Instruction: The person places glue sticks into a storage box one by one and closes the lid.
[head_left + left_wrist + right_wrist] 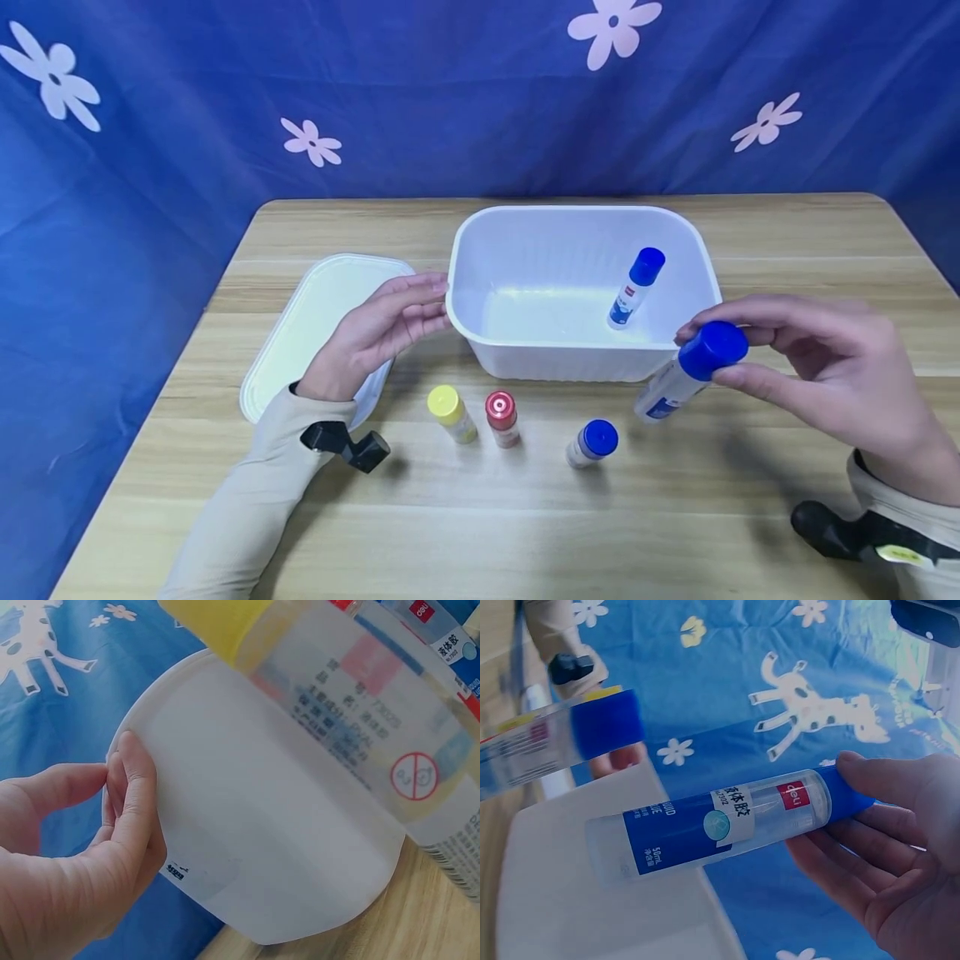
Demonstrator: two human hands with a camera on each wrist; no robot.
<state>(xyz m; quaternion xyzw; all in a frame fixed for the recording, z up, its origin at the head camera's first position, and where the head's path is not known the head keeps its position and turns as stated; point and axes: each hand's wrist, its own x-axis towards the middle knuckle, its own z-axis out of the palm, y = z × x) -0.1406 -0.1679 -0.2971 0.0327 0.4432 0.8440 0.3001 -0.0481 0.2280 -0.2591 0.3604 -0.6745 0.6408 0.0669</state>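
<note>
My right hand [832, 358] grips a bottle of liquid glue [720, 825] by its blue cap, thumb on one side and fingers on the other. The bottle hangs tilted just in front of the white plastic bin [555, 358], at its right corner. Inside the bin, another blue-capped glue bottle [633, 292] leans against the wall. My left hand [390, 329] touches the bin's left end from outside, its fingers relaxed along the wall. Before the bin stand a yellow-capped bottle [452, 414], a red-capped bottle [502, 418] and a blue-capped bottle [592, 442].
A white lid [300, 325] lies on the wooden table [465, 533] at the left, partly under my left hand and forearm. Behind the table hangs a blue cloth [450, 100] with white flowers. Each wrist carries a black camera mount.
</note>
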